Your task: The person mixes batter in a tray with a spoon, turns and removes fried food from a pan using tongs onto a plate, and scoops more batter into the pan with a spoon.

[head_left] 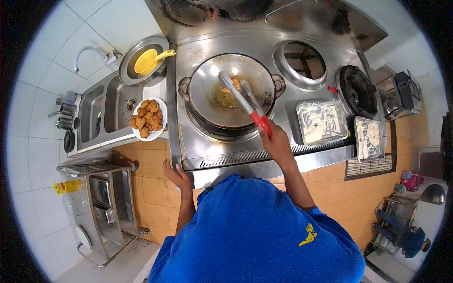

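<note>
My right hand (277, 144) is closed round the red handle of a pair of metal tongs (240, 98). The tongs reach into a large two-handled wok (207, 70) on the stove, their tips beside a browned piece of fried food (231, 86) in a little oil. Whether the tips grip that piece, I cannot tell. Near the stove's front edge, my left hand (178, 176) is open with fingers spread, holding nothing. To the wok's left, a white plate (162, 111) bears a heap of golden-brown fried pieces (147, 118).
Right of the wok are a tray with white batter (322, 123), a smaller floury tray (369, 139) and a black burner (357, 92). A yellow ladle (147, 62) rests in a metal basin (127, 70) by the sink (115, 111). Another person (409, 240) is at far right.
</note>
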Action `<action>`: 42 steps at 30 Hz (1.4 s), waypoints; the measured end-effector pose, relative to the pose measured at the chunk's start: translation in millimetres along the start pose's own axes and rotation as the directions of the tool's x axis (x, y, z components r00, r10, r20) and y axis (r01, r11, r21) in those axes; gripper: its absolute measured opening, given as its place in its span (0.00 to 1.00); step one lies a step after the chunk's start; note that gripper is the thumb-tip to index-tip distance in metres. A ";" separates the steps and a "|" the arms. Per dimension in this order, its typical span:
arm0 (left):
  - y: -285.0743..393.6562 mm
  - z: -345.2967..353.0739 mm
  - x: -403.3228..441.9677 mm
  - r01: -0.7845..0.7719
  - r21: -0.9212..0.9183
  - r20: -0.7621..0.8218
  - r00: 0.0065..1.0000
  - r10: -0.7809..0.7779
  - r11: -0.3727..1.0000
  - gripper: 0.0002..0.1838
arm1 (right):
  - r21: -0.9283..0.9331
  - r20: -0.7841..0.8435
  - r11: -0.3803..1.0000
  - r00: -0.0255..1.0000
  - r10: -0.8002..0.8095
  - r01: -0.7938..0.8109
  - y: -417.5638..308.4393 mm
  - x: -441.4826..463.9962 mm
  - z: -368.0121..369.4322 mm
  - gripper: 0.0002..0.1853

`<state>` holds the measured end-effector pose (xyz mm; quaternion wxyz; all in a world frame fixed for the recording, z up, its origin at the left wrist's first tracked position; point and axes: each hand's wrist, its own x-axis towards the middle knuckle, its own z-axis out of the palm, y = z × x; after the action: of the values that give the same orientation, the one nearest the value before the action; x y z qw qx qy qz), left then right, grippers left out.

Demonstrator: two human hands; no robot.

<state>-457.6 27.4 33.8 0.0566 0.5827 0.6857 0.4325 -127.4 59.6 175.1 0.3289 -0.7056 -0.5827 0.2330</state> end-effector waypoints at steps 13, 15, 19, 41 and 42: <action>-2.3 4.0 4.2 -0.001 -0.021 0.068 0.998 0.002 1.000 0.23 | -0.184 0.019 0.981 0.998 -0.061 0.064 14.1 38.0 14.4 0.24; -5.4 4.0 4.4 0.010 -0.028 0.076 0.997 -0.008 1.000 0.23 | -0.191 -0.021 0.981 1.000 -0.018 0.014 18.5 22.7 9.6 0.25; -9.8 3.9 2.2 0.011 -0.038 0.081 0.997 -0.008 0.999 0.23 | -0.243 0.076 0.967 0.992 0.100 -0.079 13.0 9.4 17.6 0.27; -7.1 6.3 3.6 0.003 -0.026 0.058 0.998 -0.002 1.000 0.23 | -0.245 0.039 0.969 0.999 0.011 -0.001 8.4 6.0 31.4 0.30; -7.3 6.4 2.6 0.002 -0.028 0.058 0.998 -0.001 1.000 0.23 | -0.238 0.040 0.971 0.999 -0.027 0.036 5.9 6.6 31.8 0.31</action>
<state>-460.1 33.3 26.1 0.0848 0.5936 0.6782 0.4249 -144.7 71.6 149.7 0.2346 -0.7265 -0.6234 0.1689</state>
